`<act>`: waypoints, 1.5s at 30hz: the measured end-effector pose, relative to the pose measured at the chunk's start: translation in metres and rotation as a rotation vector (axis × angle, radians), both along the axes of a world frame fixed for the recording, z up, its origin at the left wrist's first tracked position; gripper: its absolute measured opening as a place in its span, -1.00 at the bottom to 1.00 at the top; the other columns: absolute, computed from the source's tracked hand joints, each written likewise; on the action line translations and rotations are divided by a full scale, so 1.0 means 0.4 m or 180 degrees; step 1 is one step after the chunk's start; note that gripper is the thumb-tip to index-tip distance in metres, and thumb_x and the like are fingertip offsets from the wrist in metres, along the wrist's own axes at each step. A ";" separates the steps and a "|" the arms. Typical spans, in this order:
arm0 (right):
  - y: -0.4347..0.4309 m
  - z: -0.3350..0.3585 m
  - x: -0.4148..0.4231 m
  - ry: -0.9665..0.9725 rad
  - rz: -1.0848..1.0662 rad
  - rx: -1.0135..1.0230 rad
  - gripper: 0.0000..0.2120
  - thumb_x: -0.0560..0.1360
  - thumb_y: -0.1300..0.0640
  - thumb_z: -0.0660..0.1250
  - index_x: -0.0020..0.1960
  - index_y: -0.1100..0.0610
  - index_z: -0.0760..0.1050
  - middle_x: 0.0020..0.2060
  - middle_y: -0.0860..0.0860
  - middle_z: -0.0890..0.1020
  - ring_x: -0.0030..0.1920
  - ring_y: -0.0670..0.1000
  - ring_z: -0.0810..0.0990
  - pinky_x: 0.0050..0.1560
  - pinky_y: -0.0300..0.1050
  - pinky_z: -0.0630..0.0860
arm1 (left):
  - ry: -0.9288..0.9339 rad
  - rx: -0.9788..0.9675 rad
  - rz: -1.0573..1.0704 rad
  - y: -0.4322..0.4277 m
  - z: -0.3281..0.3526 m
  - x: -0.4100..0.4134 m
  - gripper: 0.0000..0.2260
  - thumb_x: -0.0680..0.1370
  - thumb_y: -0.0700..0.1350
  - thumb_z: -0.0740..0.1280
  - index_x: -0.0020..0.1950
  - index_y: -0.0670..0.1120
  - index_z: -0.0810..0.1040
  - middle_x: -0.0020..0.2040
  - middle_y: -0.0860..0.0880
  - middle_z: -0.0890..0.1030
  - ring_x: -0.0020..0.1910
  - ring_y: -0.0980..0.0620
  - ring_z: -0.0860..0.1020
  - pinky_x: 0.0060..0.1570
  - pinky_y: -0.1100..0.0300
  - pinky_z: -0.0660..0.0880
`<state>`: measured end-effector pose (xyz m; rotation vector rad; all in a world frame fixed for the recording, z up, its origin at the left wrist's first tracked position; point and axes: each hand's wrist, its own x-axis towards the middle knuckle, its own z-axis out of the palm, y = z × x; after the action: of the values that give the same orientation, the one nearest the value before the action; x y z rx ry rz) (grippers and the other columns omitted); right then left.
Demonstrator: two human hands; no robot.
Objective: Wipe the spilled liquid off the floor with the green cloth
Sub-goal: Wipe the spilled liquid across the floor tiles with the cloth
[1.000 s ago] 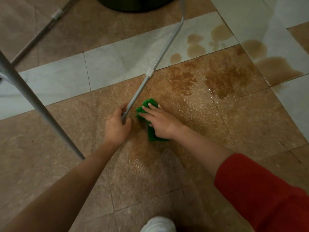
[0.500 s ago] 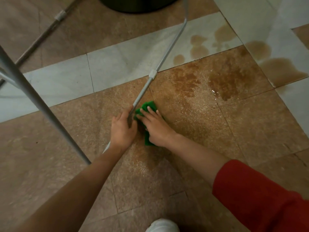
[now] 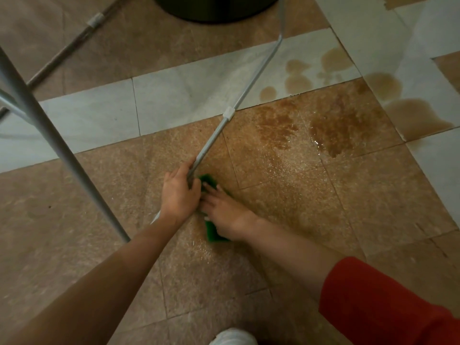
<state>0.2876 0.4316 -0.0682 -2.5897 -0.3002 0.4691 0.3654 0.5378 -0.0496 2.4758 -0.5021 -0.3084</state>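
Spilled liquid [image 3: 333,130] pools on the floor [image 3: 99,195] at two o'clock from the green cloth [image 3: 212,235], whose long axis runs twelve to six under the flat-pressing right hand [image 3: 224,210], the nearer one, while the left hand [image 3: 178,195] grips a metal bar [image 3: 239,100].

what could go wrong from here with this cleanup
1. The green cloth under the right hand is small, while the brown puddles beyond it look large. It may saturate and smear the liquid rather than absorb it.
2. A wet sheen lies on the tiles between the cloth and the white shoe, so a slip seems possible.
3. The left hand grips the metal tube, which might shift if leaned on.
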 end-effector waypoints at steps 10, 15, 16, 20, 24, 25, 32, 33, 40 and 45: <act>-0.057 0.023 0.032 0.0067 -0.0687 -0.0084 -0.44 0.60 0.23 0.10 0.54 0.12 -0.03 0.54 0.07 -0.06 0.52 0.11 -0.19 0.47 0.02 -0.25 | -0.0127 0.0028 -0.0044 0.002 0.000 -0.003 -0.57 0.54 -0.22 0.22 0.42 -0.09 0.33 0.23 -0.11 0.52 0.16 -0.10 0.39 0.13 0.16 0.26; -0.074 0.017 0.012 -0.0059 -0.0295 -0.0148 -0.47 0.61 0.17 0.11 0.53 0.06 0.03 0.54 0.03 0.01 0.53 0.04 -0.13 0.47 -0.04 -0.24 | -0.0213 0.0078 -0.0057 -0.008 -0.006 0.000 -0.55 0.52 -0.22 0.24 0.42 -0.08 0.34 0.22 -0.15 0.51 0.15 -0.13 0.39 0.16 0.08 0.30; -0.087 0.018 0.025 -0.0069 -0.0497 -0.0189 -0.46 0.61 0.18 0.10 0.53 0.06 0.01 0.54 0.02 -0.01 0.53 0.03 -0.14 0.47 -0.05 -0.24 | -0.0265 0.0132 -0.0161 -0.004 -0.007 0.002 -0.54 0.51 -0.23 0.26 0.41 -0.08 0.34 0.20 -0.16 0.52 0.14 -0.14 0.40 0.15 0.08 0.31; -0.115 0.029 0.064 -0.0035 -0.1172 -0.0281 -0.41 0.60 0.23 0.12 0.54 0.08 -0.07 0.54 0.05 -0.07 0.53 0.06 -0.18 0.48 -0.03 -0.24 | -0.0316 0.0304 -0.0390 0.005 -0.008 0.011 -0.49 0.48 -0.24 0.29 0.42 -0.09 0.32 0.18 -0.17 0.51 0.13 -0.15 0.41 0.17 0.03 0.32; -0.092 0.025 0.045 -0.0096 -0.0669 -0.0334 -0.36 0.54 0.22 0.21 0.53 0.11 0.00 0.54 0.06 -0.01 0.53 0.08 -0.13 0.48 -0.04 -0.20 | -0.0422 0.0270 -0.0455 -0.017 -0.003 0.013 -0.49 0.46 -0.23 0.31 0.41 -0.11 0.33 0.21 -0.16 0.50 0.14 -0.15 0.42 0.18 -0.02 0.35; -0.093 0.021 0.041 -0.0099 -0.0521 -0.0322 -0.37 0.54 0.22 0.21 0.53 0.10 0.01 0.54 0.06 0.01 0.53 0.07 -0.11 0.49 -0.04 -0.19 | -0.0430 0.0216 -0.0485 -0.026 -0.002 0.013 -0.49 0.46 -0.23 0.32 0.41 -0.12 0.34 0.23 -0.15 0.49 0.16 -0.15 0.41 0.19 -0.04 0.36; -0.161 0.023 0.083 -0.0062 -0.1369 -0.0298 -0.31 0.55 0.21 0.22 0.54 0.08 -0.09 0.54 0.05 -0.09 0.52 0.05 -0.18 0.44 -0.09 -0.26 | -0.0589 0.0286 -0.0715 -0.064 -0.001 0.027 -0.49 0.44 -0.18 0.31 0.40 -0.09 0.35 0.28 -0.14 0.45 0.16 -0.16 0.42 0.14 -0.04 0.37; -0.159 0.027 0.081 -0.0061 -0.1362 -0.0369 -0.29 0.54 0.19 0.24 0.54 0.09 -0.10 0.54 0.06 -0.09 0.52 0.07 -0.18 0.45 -0.07 -0.25 | -0.0627 0.0299 -0.0723 -0.070 -0.002 0.031 -0.49 0.44 -0.15 0.28 0.40 -0.09 0.36 0.27 -0.14 0.46 0.15 -0.16 0.43 0.13 -0.04 0.38; -0.197 0.010 0.018 -0.0136 -0.0983 -0.0305 -0.31 0.53 0.20 0.24 0.54 0.05 -0.04 0.54 0.01 -0.06 0.53 0.01 -0.15 0.44 -0.13 -0.24 | -0.0700 0.0203 -0.0690 -0.124 -0.011 0.044 -0.51 0.40 -0.11 0.23 0.34 -0.11 0.42 0.23 -0.13 0.51 0.11 -0.16 0.46 0.11 -0.04 0.37; -0.257 0.028 0.072 0.0130 -0.1677 -0.0200 -0.32 0.55 0.19 0.18 0.54 0.10 -0.12 0.54 0.05 -0.12 0.52 0.08 -0.21 0.46 -0.04 -0.24 | -0.0742 0.0164 -0.0810 -0.148 -0.014 0.042 -0.49 0.41 -0.23 0.34 0.37 -0.10 0.40 0.24 -0.13 0.50 0.16 -0.15 0.45 0.13 -0.02 0.33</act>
<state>0.3163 0.3287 -0.0572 -2.5760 0.4105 0.3394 0.3821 0.4784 -0.0552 2.5127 -0.9207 -0.1328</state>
